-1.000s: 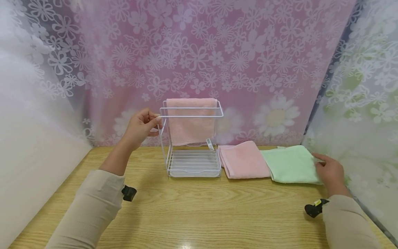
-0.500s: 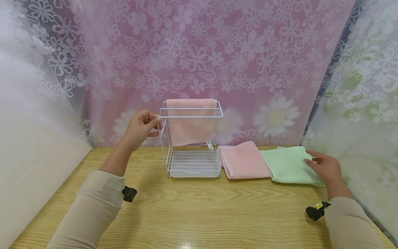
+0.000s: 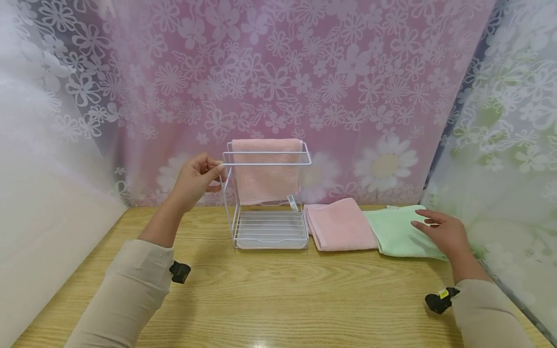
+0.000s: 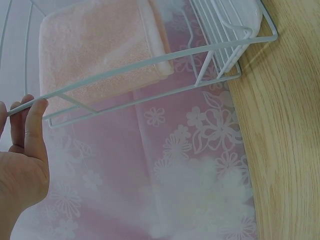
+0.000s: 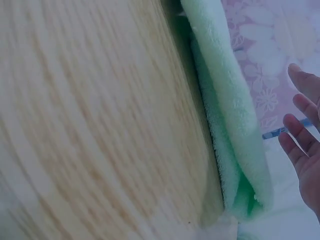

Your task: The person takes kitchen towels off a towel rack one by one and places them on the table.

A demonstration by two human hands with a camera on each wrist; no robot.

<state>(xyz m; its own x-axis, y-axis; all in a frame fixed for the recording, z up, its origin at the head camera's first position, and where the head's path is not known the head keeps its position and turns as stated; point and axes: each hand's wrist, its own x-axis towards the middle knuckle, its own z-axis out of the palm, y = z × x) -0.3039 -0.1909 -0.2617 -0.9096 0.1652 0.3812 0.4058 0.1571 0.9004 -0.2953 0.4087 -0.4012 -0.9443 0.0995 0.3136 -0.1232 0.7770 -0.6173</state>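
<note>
My left hand (image 3: 196,181) pinches the upper left corner of a white wire rack (image 3: 271,241) between thumb and fingers. In the left wrist view the fingers curl round the rack's wire (image 4: 135,65). A pink towel (image 3: 267,179) with a small label hangs over the rack's back bar. Above a folded green towel (image 3: 400,237), my right hand (image 3: 446,234) hovers with fingers spread and nothing between them. The right wrist view shows the green towel's folded edge (image 5: 230,100) lying on the table, with the hand apart from it.
A folded pink towel (image 3: 341,227) lies between the rack and the green towel, overlapping the green one's left edge in this view. All stand near the back of the wood-grain table (image 3: 296,295). A flowered curtain (image 3: 283,72) hangs behind, with pale sheets at both sides.
My right hand has let go of the green towel's right edge and moved left above it, fingers spreading. The left hand and the rack stay in place.
</note>
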